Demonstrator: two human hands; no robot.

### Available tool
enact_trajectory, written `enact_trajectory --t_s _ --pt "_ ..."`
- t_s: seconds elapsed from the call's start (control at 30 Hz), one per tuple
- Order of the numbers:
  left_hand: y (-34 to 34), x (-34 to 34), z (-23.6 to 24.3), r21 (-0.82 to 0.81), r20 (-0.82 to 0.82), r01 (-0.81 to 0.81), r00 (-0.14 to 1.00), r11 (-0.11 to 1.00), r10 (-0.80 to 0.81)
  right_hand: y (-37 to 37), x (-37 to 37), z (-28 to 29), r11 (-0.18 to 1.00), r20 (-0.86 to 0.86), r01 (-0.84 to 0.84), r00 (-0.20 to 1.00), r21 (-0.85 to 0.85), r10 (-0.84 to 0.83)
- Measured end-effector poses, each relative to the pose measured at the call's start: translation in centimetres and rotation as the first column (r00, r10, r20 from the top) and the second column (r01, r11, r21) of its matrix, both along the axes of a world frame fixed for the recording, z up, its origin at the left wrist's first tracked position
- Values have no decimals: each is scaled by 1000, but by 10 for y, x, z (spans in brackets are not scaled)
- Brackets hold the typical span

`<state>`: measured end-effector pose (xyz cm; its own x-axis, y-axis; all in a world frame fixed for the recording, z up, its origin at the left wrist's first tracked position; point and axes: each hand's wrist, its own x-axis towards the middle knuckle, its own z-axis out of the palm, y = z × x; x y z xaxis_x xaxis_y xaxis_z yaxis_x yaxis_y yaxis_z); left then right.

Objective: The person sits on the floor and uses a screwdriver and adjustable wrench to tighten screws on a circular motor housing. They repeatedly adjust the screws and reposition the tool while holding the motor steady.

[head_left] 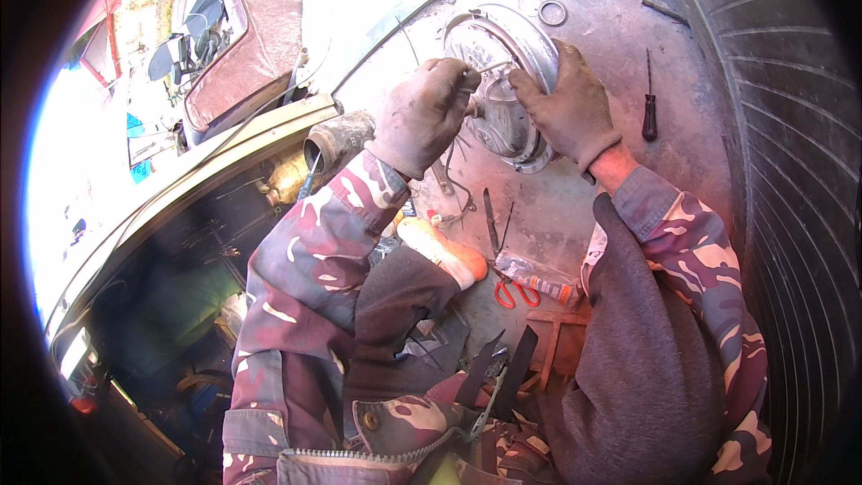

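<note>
A round silver metal housing (507,130) with a wide rim lies on the worn metal surface ahead of me. My left hand (424,115), in a dirty brown-grey work glove, is closed in a fist at the housing's left side. A thin pale metal piece (494,66) shows just right of that fist; what the fingers grip is hidden. From the right, my gloved right hand (575,103) grips the housing's rim, thumb toward its middle and fingers over the edge. Below the housing, a thin dark wire (467,196) hangs in a loop.
A black-handled screwdriver (649,117) and a metal ring (553,12) lie around the housing. Nearer are orange-handled scissors (516,294) and my orange-white shoe (444,251). A dirty cylinder (339,137) stands left, by a wooden edge (260,139). A ribbed wall (781,126) curves along the right.
</note>
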<state>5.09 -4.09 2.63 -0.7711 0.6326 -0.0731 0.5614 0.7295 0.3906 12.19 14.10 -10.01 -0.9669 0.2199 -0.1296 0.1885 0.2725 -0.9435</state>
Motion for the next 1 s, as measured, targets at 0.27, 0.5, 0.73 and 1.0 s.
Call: enact_trajectory --t_s 0.27,0.5,0.73,1.0 --pt "1 -8 8 -179 -120 180 972 967 -203 2 0 6 999 31 -2 1000 -33 3" --pt "1 3 -1 -9 -56 37 998 999 -38 2 0 8 999 2 22 1000 -38 -22" --pt "6 26 -15 185 566 -484 764 855 310 3 -2 3 1000 -3 7 1000 -21 -7" --pt "-5 36 -1 214 842 -764 461 609 282 3 -2 4 999 20 11 1000 -46 -10"
